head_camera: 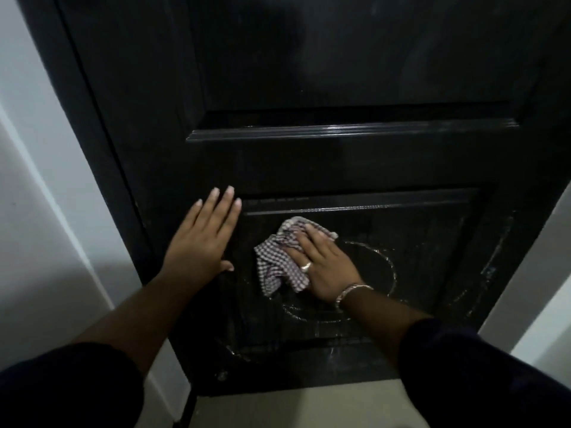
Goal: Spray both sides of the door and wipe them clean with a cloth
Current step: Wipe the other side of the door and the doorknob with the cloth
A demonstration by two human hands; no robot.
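Black panelled door (pixel 309 72) fills most of the frame, glossy finish, dim lighting. Horizontal moulding rail (pixel 349 131) crosses mid frame; below it a recessed lower panel (pixel 417 242) with a raised border.

Left hand (pixel 202 239): flat on the door at the left edge of the lower panel, fingers straight and together, pointing up, thumb out to the side. Grasping nothing.

Right hand (pixel 323 265): palm down on the checked cloth (pixel 279 264), pressing it against the lower panel, centre of frame. Fingers lie spread over the cloth, not curled round it. Ring (pixel 306 266) on one finger, metal bracelet (pixel 350 292) at the wrist. Cloth is crumpled, white and dark check, most of it sticking out left of the hand.

Surface: wet curved streaks (pixel 387 267) on the lower panel, arcing right of and below the right hand. More smears and pale specks along the panel's right border, lower right of the door. Upper door shows faint hazy patches.

Room: pale wall (pixel 37 180) on the left of frame, another pale wall (pixel 553 273) strip at right. Light floor (pixel 293 409) visible under the door's bottom edge, bottom centre. Dark sleeves (pixel 71 390) on both forearms, bottom corners.
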